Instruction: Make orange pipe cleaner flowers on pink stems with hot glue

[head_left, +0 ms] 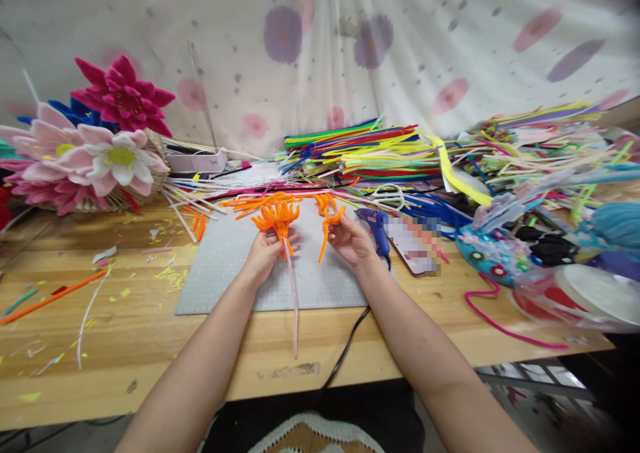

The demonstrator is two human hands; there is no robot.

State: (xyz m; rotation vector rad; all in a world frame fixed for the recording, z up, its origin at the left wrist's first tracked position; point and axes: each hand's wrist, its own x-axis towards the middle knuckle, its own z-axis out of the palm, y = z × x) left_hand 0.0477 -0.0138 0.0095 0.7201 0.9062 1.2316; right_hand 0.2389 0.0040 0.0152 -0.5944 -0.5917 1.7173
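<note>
My left hand is closed around the base of an orange pipe-cleaner flower, whose curled petals fan out above the fingers. A pale pink stem hangs down from the flower toward the table's front edge. In my right hand, pinched between the fingers, is a bent orange pipe-cleaner piece, apart from the flower. Both hands are above a grey cutting mat. More orange pipe cleaners lie at the mat's far edge.
A blue glue gun and a phone lie right of the mat. Bundles of coloured pipe cleaners and green-handled scissors are behind. Finished fuzzy flowers stand at left. A black cable crosses the front edge.
</note>
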